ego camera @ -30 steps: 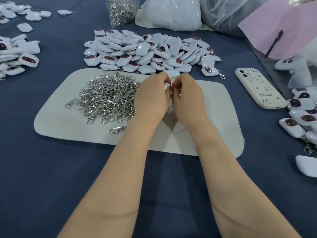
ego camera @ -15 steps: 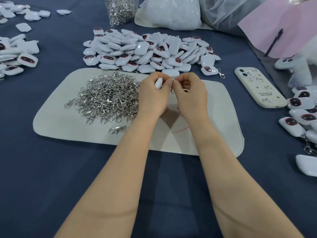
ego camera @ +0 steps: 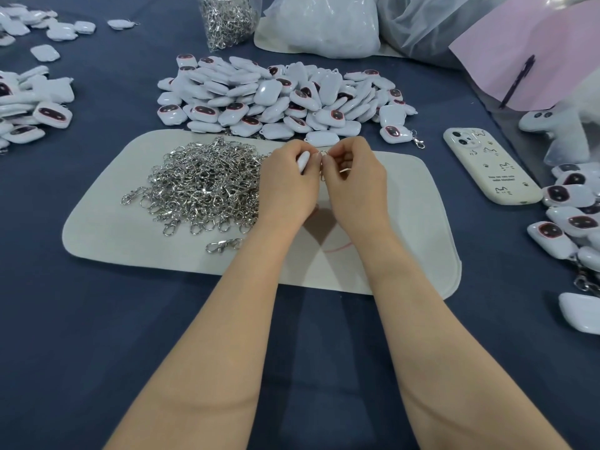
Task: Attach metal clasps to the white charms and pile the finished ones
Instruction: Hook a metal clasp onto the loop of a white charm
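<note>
Grey mat on blue cloth; beyond its far edge, pile of white charms; on its left half, heap of metal clasps; above its middle, left hand curled round one white charm, right hand pinching a clasp just beside it.

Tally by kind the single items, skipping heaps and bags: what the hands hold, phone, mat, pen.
White plastic charm in left hand: 1
Silver metal clasp in right hand: 1
Cream rectangular phone: 1
Pale grey felt mat: 1
Dark slim pen: 1
Total: 5
</note>
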A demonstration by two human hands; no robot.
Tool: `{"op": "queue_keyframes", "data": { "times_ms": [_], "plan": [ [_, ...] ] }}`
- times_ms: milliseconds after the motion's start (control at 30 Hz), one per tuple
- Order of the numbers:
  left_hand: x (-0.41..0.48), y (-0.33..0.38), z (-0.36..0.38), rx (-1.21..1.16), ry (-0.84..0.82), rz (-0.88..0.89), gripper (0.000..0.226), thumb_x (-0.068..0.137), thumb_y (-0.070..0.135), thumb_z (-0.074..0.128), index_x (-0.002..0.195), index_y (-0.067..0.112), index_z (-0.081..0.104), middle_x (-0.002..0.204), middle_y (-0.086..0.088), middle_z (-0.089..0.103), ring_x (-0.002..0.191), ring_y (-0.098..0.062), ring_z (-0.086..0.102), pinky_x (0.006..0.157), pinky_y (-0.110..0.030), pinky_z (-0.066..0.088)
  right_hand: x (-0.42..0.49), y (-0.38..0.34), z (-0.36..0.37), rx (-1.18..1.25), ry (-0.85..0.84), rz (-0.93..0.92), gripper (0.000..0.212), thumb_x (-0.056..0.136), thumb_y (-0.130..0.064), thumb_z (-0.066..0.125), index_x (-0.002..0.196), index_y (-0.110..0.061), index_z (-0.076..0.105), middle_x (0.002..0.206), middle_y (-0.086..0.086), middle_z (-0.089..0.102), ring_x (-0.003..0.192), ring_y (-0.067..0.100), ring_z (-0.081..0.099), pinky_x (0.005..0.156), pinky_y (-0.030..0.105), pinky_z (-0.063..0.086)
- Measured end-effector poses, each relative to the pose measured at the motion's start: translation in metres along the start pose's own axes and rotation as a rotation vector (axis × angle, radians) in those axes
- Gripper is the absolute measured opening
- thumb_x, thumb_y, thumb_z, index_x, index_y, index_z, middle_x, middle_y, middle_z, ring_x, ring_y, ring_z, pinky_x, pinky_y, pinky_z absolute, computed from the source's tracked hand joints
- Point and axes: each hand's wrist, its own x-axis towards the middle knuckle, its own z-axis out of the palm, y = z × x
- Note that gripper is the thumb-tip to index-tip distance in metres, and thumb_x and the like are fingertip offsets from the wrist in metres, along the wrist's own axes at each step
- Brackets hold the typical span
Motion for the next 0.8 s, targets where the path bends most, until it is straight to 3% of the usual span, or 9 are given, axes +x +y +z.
{"op": "queue_keyframes", "data": {
  "times_ms": [300,467,633,800],
  "plan": [
    [-0.0019,-0.0002,0.0005,0.026,0.024,0.015,0.012,0.089,0.013,0.058,0.091,0.008,0.068,0.082,0.003,0.064,0.076,-0.014,0.054,0.065,-0.018,0.035,0.001,0.001,0.0006,0.021,-0.006,0.044,0.006,0.089,-0.008,0.057,0.089,-0.013,0.055,0.081,-0.006,0.057,0.068,-0.002,0.05,0.066,0.008,0.039],
    [-0.0015,0.0006,0.0005,0.046,0.037,0.026,0.012,0.088,0.012,0.057,0.09,0.007,0.068,0.083,-0.007,0.068,0.076,-0.02,0.057,0.066,-0.024,0.036,0.0002,0.0015,0.0021,0.015,-0.058,0.046,0.007,0.09,-0.005,0.055,0.096,-0.009,0.055,0.09,-0.001,0.058,0.079,0.01,0.052,0.069,0.01,0.039],
    [-0.001,0.0012,-0.0007,0.047,0.02,0.039,0.011,0.088,0.012,0.057,0.087,0.009,0.068,0.073,0.003,0.06,0.068,-0.015,0.051,0.058,-0.019,0.031,-0.0016,0.0014,0.0014,0.012,-0.046,-0.016,0.005,0.089,-0.002,0.053,0.093,-0.004,0.054,0.088,0.002,0.057,0.084,0.018,0.056,0.071,0.018,0.042],
    [0.0,0.0031,-0.0035,0.012,-0.024,-0.005,0.011,0.088,0.012,0.058,0.087,0.008,0.068,0.074,0.005,0.059,0.073,-0.015,0.054,0.063,-0.021,0.037,-0.0016,0.0029,-0.0008,-0.035,-0.043,-0.098,0.004,0.087,0.001,0.052,0.09,-0.003,0.053,0.086,0.007,0.057,0.08,0.023,0.055,0.066,0.019,0.04]
  ]
}}
